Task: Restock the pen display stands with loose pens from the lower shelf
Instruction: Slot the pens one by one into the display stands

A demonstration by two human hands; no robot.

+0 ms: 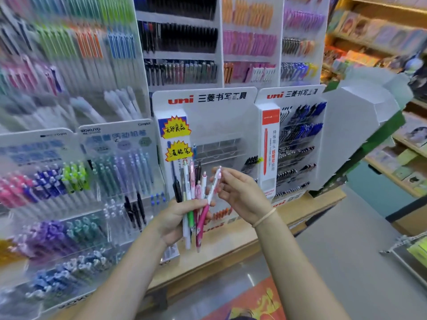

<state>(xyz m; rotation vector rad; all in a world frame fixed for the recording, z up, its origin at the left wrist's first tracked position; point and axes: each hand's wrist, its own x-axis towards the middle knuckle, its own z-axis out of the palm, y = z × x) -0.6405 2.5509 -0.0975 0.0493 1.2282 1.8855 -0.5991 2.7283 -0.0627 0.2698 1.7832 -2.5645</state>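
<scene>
Before the white uni display stand (pixel 208 125), the left hand (pixel 178 218) grips a bundle of loose pens (pixel 193 199) while the right hand (pixel 240 192) pinches a pink-and-white pen (pixel 213 188) from it, so most restocking seems left.

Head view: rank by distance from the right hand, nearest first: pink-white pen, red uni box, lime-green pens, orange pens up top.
1. pink-white pen: pinched at its top by the right hand.
2. red uni box: just right of the hand, on the display.
3. lime-green pens: far left, Kokuyo stand.
4. orange pens: top row, high above.
</scene>
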